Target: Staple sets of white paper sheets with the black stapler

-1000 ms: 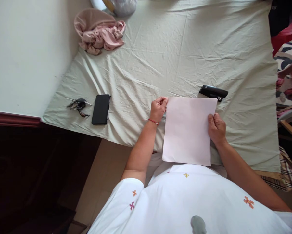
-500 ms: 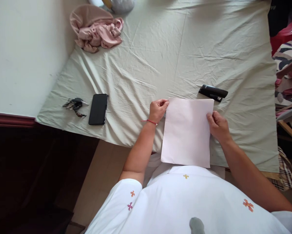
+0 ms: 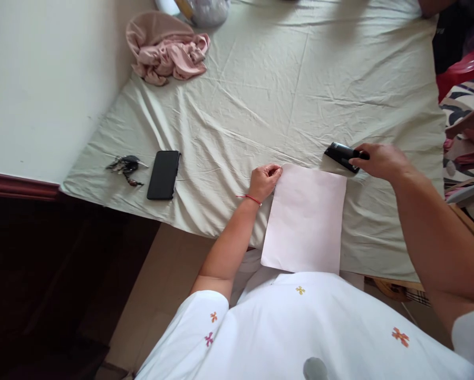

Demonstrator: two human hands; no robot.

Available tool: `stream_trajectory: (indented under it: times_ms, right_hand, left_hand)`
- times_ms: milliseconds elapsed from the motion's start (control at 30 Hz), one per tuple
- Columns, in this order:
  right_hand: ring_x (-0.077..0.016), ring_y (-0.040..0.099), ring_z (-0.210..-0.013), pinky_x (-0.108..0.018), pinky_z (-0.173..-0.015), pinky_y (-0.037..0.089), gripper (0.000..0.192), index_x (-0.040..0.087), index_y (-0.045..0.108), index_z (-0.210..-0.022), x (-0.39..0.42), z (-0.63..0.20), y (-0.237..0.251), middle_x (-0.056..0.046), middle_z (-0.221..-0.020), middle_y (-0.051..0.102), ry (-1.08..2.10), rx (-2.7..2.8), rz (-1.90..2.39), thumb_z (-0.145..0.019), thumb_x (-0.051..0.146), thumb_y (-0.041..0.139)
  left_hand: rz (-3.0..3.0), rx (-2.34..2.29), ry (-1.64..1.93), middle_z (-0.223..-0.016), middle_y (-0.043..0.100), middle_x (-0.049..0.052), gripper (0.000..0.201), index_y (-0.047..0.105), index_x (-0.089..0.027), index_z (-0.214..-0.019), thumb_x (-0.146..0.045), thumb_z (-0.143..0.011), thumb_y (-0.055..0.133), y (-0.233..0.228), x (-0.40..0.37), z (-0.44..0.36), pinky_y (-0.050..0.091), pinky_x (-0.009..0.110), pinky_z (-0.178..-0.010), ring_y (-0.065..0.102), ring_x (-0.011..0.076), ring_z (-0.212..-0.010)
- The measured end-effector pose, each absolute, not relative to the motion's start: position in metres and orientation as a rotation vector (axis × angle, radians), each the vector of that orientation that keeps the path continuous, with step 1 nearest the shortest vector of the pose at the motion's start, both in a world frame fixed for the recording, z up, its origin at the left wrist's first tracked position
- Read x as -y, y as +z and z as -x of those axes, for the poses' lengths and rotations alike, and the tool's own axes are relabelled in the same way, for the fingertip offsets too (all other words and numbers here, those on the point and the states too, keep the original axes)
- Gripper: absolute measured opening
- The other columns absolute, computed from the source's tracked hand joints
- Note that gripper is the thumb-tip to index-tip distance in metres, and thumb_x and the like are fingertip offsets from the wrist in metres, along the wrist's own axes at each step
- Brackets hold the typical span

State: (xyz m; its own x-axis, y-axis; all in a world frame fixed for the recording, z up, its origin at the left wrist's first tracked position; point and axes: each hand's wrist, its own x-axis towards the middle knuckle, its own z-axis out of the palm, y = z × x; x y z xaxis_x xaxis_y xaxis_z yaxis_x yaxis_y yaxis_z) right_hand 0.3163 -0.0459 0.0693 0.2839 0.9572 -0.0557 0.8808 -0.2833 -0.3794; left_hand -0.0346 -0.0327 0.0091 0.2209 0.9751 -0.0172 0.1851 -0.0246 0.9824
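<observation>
White paper point(image 3: 306, 219) lies at the table's front edge, its lower end reaching toward my shirt; whether it is one sheet or a stack I cannot tell. My left hand point(image 3: 265, 181) pinches its upper left corner. Beyond the paper's upper right corner, a black stapler point(image 3: 338, 155) rests on the cloth. My right hand point(image 3: 381, 160) is closed around the stapler's right end, with thumb and fingers on either side.
A pale green cloth point(image 3: 260, 105) covers the table. To the left lie a black phone point(image 3: 163, 175) and a bunch of keys point(image 3: 125, 165). Crumpled pink fabric point(image 3: 167, 50) sits at the back left by a plastic bag point(image 3: 211, 11). A person's arm point(image 3: 434, 6) shows at the far right corner.
My right hand has let go of the paper's right edge and moved up and right onto the stapler. My left hand has kept its hold on the corner.
</observation>
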Motion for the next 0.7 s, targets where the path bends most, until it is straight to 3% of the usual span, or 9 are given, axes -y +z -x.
stream_trajectory:
  times_ms: [100, 233, 367, 500, 600, 700]
  right_hand:
    - [-0.017, 0.051, -0.069, -0.038, -0.075, 0.043, 0.027, 0.023, 0.074, -0.067, 0.027, -0.3, 0.061, 0.003, -0.055, 0.051, 0.436, 1.729, 2.255, -0.061, 0.035, 0.098]
    - [-0.0141, 0.049, -0.055, -0.034, -0.062, 0.045, 0.033, 0.023, 0.069, -0.061, -0.001, -0.254, 0.058, 0.003, -0.047, 0.05, 0.599, 1.738, 2.208, -0.073, 0.045, 0.091]
    - [-0.0172, 0.057, -0.054, -0.035, -0.062, 0.055, 0.034, 0.019, 0.068, -0.067, -0.023, -0.201, 0.068, 0.0, -0.048, 0.053, 0.665, 1.661, 2.319, -0.086, 0.045, 0.08]
    - [-0.0203, 0.068, -0.068, -0.036, -0.075, 0.061, 0.021, 0.017, 0.073, -0.079, -0.031, -0.165, 0.078, -0.007, -0.064, 0.068, 0.804, 1.665, 2.322, -0.094, 0.03, 0.066]
    - [-0.028, 0.073, -0.091, -0.043, -0.094, 0.06, 0.016, 0.015, 0.076, -0.095, -0.032, -0.155, 0.086, -0.011, -0.078, 0.074, 0.713, 1.695, 2.361, -0.092, 0.029, 0.067]
    - [-0.0336, 0.068, -0.12, -0.047, -0.108, 0.053, 0.044, 0.013, 0.069, -0.131, -0.032, -0.157, 0.092, -0.018, -0.114, 0.076, 0.566, 1.752, 2.423, -0.088, 0.027, 0.07]
  left_hand:
    - [-1.464, -1.169, 0.929, -0.071, 0.072, 0.0, 0.017, 0.077, -0.016, -0.076, -0.027, -0.087, 0.069, 0.009, 0.032, 0.035, 0.046, 0.025, -0.068, 0.061, 0.0137, -0.07]
    - [-1.51, -1.195, 0.907, -0.067, 0.069, -0.001, 0.017, 0.075, -0.016, -0.074, -0.026, -0.087, 0.069, 0.011, 0.032, 0.035, 0.043, 0.025, -0.066, 0.059, 0.013, -0.066]
    - [-1.543, -1.247, 0.87, -0.065, 0.066, -0.002, 0.018, 0.074, -0.016, -0.075, -0.027, -0.087, 0.068, 0.013, 0.033, 0.035, 0.04, 0.025, -0.065, 0.056, 0.0118, -0.064]
    - [-1.598, -1.321, 0.803, -0.066, 0.066, -0.002, 0.019, 0.075, -0.015, -0.076, -0.025, -0.089, 0.066, 0.015, 0.032, 0.033, 0.04, 0.025, -0.067, 0.057, 0.0119, -0.067]
    - [-1.646, -1.384, 0.739, -0.068, 0.068, 0.0, 0.019, 0.077, -0.015, -0.077, -0.022, -0.089, 0.065, 0.017, 0.03, 0.03, 0.04, 0.026, -0.069, 0.059, 0.0128, -0.07]
    - [-1.686, -1.441, 0.686, -0.07, 0.071, 0.001, 0.019, 0.079, -0.014, -0.079, -0.019, -0.089, 0.064, 0.018, 0.029, 0.027, 0.041, 0.026, -0.071, 0.06, 0.0131, -0.07]
